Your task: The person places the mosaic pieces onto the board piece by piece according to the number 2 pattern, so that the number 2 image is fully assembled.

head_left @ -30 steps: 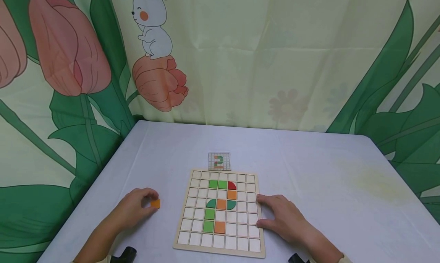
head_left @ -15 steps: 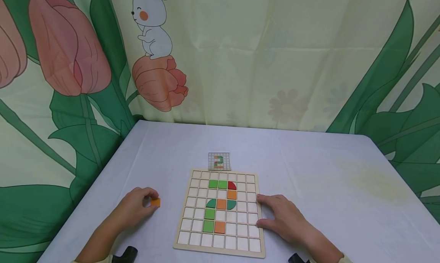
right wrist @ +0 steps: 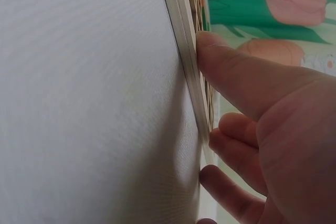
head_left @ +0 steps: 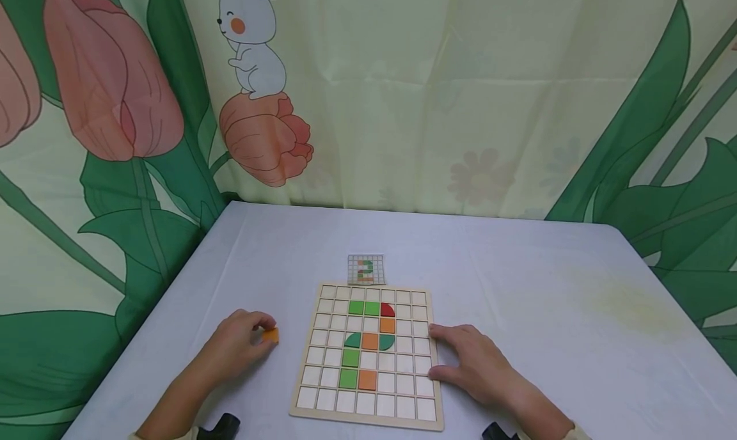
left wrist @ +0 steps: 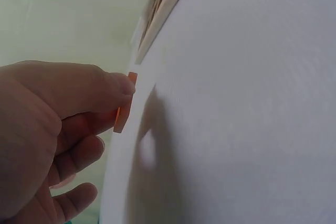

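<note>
My left hand (head_left: 242, 344) pinches a small orange square tile (head_left: 272, 335) between thumb and index finger, left of the board. In the left wrist view the thin tile (left wrist: 125, 109) stands on edge above the white cloth, its shadow below. A wooden grid board (head_left: 365, 402) lies in the middle, bearing green and orange square tiles plus red and dark green quarter-round ones in the shape of a 2. My right hand (head_left: 478, 366) rests thumb and fingertips at the board's right edge. From the right wrist, the thumb (right wrist: 212, 53) is seen against the board's rim (right wrist: 184, 40).
A small card (head_left: 366, 270) printed with a coloured 2 on a grid lies just behind the board. White cloth (head_left: 507, 274) covers the table. A curtain (head_left: 403, 107) with tulips and a rabbit hangs behind it.
My left hand has moved slightly right and away from me, carrying the orange tile nearer the board. The right hand and the board stay in place.
</note>
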A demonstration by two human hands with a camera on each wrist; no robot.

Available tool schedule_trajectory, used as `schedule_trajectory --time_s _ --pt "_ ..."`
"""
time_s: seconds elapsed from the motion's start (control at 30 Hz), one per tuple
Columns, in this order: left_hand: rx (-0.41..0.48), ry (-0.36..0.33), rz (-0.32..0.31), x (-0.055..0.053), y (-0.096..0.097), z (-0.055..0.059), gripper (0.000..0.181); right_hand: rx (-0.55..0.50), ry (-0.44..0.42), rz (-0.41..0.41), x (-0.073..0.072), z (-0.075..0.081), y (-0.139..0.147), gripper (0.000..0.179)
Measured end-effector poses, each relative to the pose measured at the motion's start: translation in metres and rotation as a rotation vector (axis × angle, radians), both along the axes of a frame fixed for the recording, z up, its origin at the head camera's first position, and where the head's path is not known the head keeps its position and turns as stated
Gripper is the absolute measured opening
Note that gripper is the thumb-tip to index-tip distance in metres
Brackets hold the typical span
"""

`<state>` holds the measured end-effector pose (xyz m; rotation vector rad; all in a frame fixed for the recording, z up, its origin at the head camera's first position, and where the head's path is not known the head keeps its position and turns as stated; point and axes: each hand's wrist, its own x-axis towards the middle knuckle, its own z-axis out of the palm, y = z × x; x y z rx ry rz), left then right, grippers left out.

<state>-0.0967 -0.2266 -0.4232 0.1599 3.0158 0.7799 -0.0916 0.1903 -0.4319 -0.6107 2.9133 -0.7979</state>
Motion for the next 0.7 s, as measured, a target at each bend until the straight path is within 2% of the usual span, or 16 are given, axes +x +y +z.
schedule_trajectory --time_s 0.43,0.7 --pt "0.003 0.010 -0.030 0.004 0.019 0.007 0.023 0.001 -0.004 -0.004 -0.001 0.000 -0.002 0.062" --pt "0.035 0.030 -0.071 0.005 0.030 0.009 0.021 0.002 -0.006 -0.006 -0.001 0.000 -0.002 0.062"
